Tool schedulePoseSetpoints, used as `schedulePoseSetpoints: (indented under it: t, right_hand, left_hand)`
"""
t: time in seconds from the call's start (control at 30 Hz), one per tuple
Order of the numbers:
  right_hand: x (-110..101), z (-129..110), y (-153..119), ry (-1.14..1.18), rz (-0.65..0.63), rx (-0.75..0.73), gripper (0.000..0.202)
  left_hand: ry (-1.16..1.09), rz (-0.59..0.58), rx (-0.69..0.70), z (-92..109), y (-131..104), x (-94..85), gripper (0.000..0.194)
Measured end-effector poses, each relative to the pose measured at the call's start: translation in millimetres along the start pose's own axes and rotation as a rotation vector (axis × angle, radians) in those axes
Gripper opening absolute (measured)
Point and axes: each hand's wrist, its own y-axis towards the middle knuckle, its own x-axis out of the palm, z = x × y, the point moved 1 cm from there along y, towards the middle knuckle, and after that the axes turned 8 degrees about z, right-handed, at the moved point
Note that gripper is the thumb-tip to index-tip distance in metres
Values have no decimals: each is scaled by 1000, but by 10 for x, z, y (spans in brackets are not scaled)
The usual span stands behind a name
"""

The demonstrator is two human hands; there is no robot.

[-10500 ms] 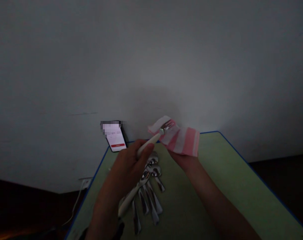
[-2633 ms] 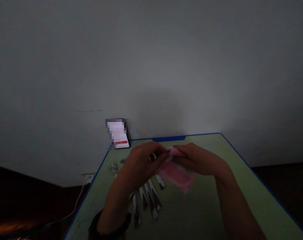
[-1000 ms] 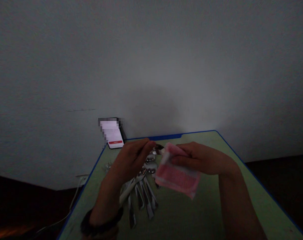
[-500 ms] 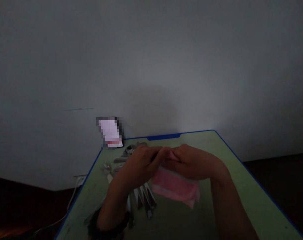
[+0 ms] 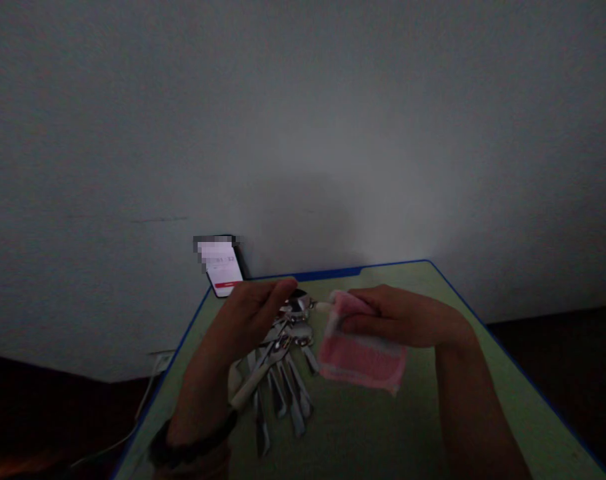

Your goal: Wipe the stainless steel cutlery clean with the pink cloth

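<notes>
Pinched in my left hand [image 5: 247, 317] is the bowl end of a shiny spoon [image 5: 299, 303], whose bowl shows partly past the fingertips. Its pale handle runs rightward to a pink cloth [image 5: 365, 363] with whitish edges. My right hand [image 5: 393, 317] is closed on this cloth, which covers the handle's end and hangs below the fingers. Below and between the hands, a loose pile of metal cutlery [image 5: 295, 403] lies with handles toward the near side. A pale-handled piece [image 5: 253, 387] crosses the pile beside my left wrist.
A lit phone [image 5: 225, 267] leans against the wall [image 5: 333, 133] at the table's back left corner. The pale green table [image 5: 483, 400] has a blue rim. A white cable [image 5: 137, 413] hangs off its left side.
My hands have moved apart, the left one leftward and the right one slightly rightward with the cloth. The spoon's bowl and part of its handle now show between them.
</notes>
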Motion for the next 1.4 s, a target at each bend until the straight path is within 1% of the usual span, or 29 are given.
schedulePoseSetpoints:
  t: [0.07,0.13,0.23,0.33,0.4,0.57,0.7,0.8,0.87,0.93,1.07,1.13,1.2,1.33,1.4]
  right_hand:
    - [-16,13,-18,-3,-2,11,28]
    - [-23,13,-20,-9,-10,16,28]
    - [-18,2,-5,-32,-12,24,28]
    - [4,-4,18,-106,26,21,26]
    - [23,-8,35,-163,64,10,26]
    - [43,-29,70,-190,136,-26,27]
    - [19,-34,73,-152,165,-29,30]
    - [-7,-20,63,-109,177,5,31]
    - [-21,-11,56,-111,201,37,30]
    - [-27,-12,54,-151,238,39,30]
    - [14,-34,74,-260,251,-1,21]
    - [63,-43,93,-351,253,-6,14]
    - [119,-47,116,-471,276,-9,12]
    - [207,-31,154,-635,298,-23,15]
    - [230,-20,173,-656,285,-41,16]
  left_hand:
    - [-15,13,-62,-44,-10,-31,46]
    - [-56,-4,-116,-54,-19,-40,46]
    - [-141,-100,-166,-8,-31,-5,48]
    - [-188,-215,-165,77,-31,55,46]
    - [-184,-233,-142,130,-24,80,45]
    - [-199,-211,-79,180,-16,80,40]
    - [-229,-113,-98,126,-21,65,44]
    - [-200,-60,-117,83,-17,43,46]
    - [-188,-64,-133,79,-14,22,49]
    - [-226,-76,-148,100,-18,4,51]
    - [-332,-66,-153,200,-47,-14,43]
    - [-279,-126,-126,254,-58,-8,37]
    - [-190,-211,-114,287,-58,3,36]
    - [-75,-314,-210,250,-48,36,52]
    - [-38,-342,-225,195,-56,52,53]
